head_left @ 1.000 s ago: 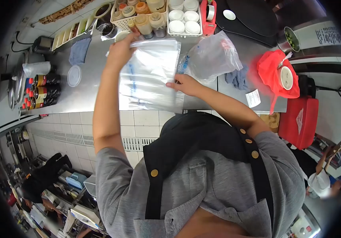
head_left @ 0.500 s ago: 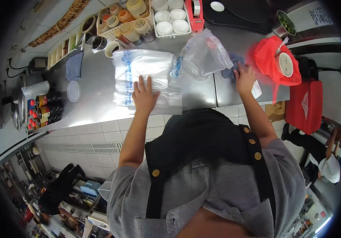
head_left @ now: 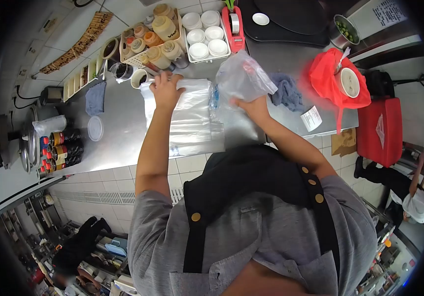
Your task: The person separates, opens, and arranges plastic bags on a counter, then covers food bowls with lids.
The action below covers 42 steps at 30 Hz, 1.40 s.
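Note:
My left hand (head_left: 166,92) rests at the far left edge of a stack of flat clear plastic bags (head_left: 189,116), its fingers bent and apart. Its fingertips touch that edge; whether they pinch a bag is hard to see. My right hand (head_left: 255,109) is at the near side of a bunched clear plastic bag (head_left: 244,76), with reddish print or contents showing through. The thumb points left, and the bag partly hides the other fingers, which seem closed on it. A crumpled blue-grey cloth (head_left: 287,92) lies just right of this bag.
Behind the bags stand a basket of sauce bottles (head_left: 165,29), a tray of white cups (head_left: 207,35) and a red tape dispenser (head_left: 235,27). To the right are a printed slip (head_left: 312,118) and a red bag (head_left: 325,69) around a white bowl (head_left: 350,81). Co-workers are on both sides behind.
My right hand has left the blue-grey cloth and moved left onto the bunched bag. My left hand has slid from the stack's middle to its far left edge. The view has tilted slightly.

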### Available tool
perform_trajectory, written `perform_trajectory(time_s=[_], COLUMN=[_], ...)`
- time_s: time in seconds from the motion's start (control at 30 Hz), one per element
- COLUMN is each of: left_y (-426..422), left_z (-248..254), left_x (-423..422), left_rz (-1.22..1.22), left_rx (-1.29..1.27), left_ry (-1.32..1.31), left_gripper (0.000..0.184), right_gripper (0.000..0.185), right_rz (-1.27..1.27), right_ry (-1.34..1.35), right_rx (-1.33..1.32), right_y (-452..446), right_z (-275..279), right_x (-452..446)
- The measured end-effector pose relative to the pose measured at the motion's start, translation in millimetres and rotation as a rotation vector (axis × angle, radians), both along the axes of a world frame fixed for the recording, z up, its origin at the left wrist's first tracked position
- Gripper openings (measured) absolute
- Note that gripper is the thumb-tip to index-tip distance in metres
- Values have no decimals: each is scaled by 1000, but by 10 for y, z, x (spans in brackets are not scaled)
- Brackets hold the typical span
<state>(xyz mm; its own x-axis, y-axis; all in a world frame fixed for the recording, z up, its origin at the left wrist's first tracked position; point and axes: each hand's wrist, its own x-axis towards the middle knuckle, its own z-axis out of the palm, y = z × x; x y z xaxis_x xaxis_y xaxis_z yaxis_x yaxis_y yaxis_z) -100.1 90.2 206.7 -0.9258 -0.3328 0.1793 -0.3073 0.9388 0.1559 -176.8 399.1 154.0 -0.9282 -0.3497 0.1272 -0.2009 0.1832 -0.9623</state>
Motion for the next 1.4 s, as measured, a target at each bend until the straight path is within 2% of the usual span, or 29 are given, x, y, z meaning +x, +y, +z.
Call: perform_trajectory(time_s=[0.07, 0.13, 0.2, 0.23, 0.3, 0.37, 0.43, 0.5, 0.57, 0.63, 0.7, 0.77, 0.8, 0.87, 0.9, 0.97, 1.0, 1.07, 1.17, 1.3, 1.4], left_y=[-86, -112, -102, -104, -127, -115, -144, -163, -153, -117, -98, -75, 28, 72, 4, -111, -147, -188, -228, -215, -193], left_z=[-18, 26, 59, 71, 119, 317, 426, 485, 546, 569, 540, 628, 685, 863, 888, 869, 897, 1058, 1248, 1474, 1608], left_x=[-81, -128, -132, -116, -70, 0, 84, 151, 144, 125, 179, 234, 333, 325, 327, 357, 378, 418, 457, 465, 468], left_rz=[-155, -164, -187, -189, -201, -201, -269, -309, -432, -426, -434, -447, -442, -191, -182, -113, -102, -104, -110, -125, -180], left_rx=[38, 43, 45, 41, 52, 114, 196, 128, 10, 10, 44, 81, 94, 457, 446, 822, 862, 898, 915, 936, 1023], left_ry=[0, -38, -24, -16, -36, -23, 31, 92, 298, 293, 230, 160, 146, 77, 90, 65, 50, 27, 13, -46, -78], left_gripper=[29, 25, 16, 16, 11, 10, 9, 7, 7, 8, 11, 14, 14, 14, 14, 18, 16, 16, 17, 20, 14], right_gripper=[117, 119, 120, 120, 114, 97, 82, 66, 54, 49, 50, 39, 39, 31, 31, 27, 27, 26, 22, 21, 25], right_rz=[97, 186, 241, 237, 330, 440, 762, 917, 878, 608, 402, 292, 302, 552, 560, 618, 633, 655, 688, 755, 780], right_ry=[-78, -151, 4, 12, 267, 5, -102, 7, 195, 423, 549, 684, 668, 264, 280, 3, 3, -422, -567, -593, -562], right_rx=[0, -1, 376, 373, 695, 1092, 1363, 1113, 795, 467, 343, 448, 454, 391, 384, 216, 221, 117, 25, 16, -50], right_y=[19, 94, 229, 315, 449, 499, 462, 346, 22, -377, -769, -987, -991, -1158, -1208, -1193, -1170, -1106, -1039, -964, -957], right_z=[14, 104, 227, 246, 303, 672, 1093, 1324, 1493, 1364, 1255, 1167, 1077, 1009, 1047, 1083, 1127, 1306, 1412, 1550, 1545], right_x=[-219, -460, -665, -706, -685, -375, -128, 136, 268, 300, 221, 166, 132, -35, -84, -171, -188, -214, -211, -181, -147])
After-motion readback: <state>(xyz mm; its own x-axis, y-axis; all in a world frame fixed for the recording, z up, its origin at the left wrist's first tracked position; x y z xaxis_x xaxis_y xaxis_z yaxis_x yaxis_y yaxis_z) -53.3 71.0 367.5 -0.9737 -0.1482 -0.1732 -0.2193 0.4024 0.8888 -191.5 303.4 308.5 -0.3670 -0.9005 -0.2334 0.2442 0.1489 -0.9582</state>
